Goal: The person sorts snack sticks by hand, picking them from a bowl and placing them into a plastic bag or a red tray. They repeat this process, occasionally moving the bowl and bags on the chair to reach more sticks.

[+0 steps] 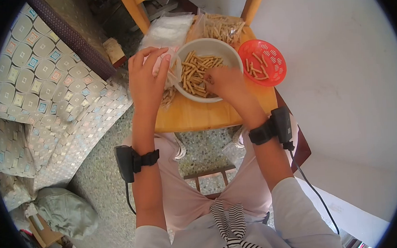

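Reaching into the white bowl [208, 41], the right hand [223, 80] rests palm down on the heap of biscuit sticks [194, 72]; its fingers are curled among them, and whether they grip any cannot be told. The left hand [146, 77] is at the bowl's left rim, its fingers pinched on the mouth of a small clear bag [168, 95] that hangs beside the bowl with a few sticks in it. The bowl stands on a wooden chair seat [198, 116]. A red basket [278, 72] with some sticks sits just right of it, and a filled bag [222, 27] and a pile of empty bags [168, 30] lie behind
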{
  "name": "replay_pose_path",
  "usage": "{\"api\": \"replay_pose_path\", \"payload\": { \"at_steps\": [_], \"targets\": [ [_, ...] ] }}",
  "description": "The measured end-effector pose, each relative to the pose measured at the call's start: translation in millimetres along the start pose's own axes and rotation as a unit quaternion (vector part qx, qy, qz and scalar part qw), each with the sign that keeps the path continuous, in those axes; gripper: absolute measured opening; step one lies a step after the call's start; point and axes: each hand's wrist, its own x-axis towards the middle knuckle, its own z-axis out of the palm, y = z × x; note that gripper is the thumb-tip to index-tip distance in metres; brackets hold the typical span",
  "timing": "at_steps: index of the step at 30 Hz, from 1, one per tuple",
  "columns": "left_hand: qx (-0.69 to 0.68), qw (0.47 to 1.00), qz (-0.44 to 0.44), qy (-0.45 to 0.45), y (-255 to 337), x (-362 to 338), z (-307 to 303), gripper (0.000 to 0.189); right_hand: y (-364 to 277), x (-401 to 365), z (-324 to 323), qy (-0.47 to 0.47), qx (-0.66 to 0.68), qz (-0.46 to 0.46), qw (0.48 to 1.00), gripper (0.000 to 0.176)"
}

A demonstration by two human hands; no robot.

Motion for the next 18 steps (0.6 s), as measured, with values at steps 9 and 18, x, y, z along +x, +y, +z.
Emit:
{"api": "replay_pose_path", "payload": {
  "at_steps": [9, 18],
  "targets": [
    [-0.035, 0.996, 0.063, -0.047, 14.5, -3.1, 8.9, 0.026, 2.8, -3.4, -9.4, 0.005, 0.058, -0.043, 0.997, 0.017],
    [-0.014, 0.979, 0.152, -0.137, 13.4, -7.0, 14.0, 0.034, -6.5, 0.7, -45.3, -0.041, 0.423, 0.035, 0.905, 0.012]
  ]
}}
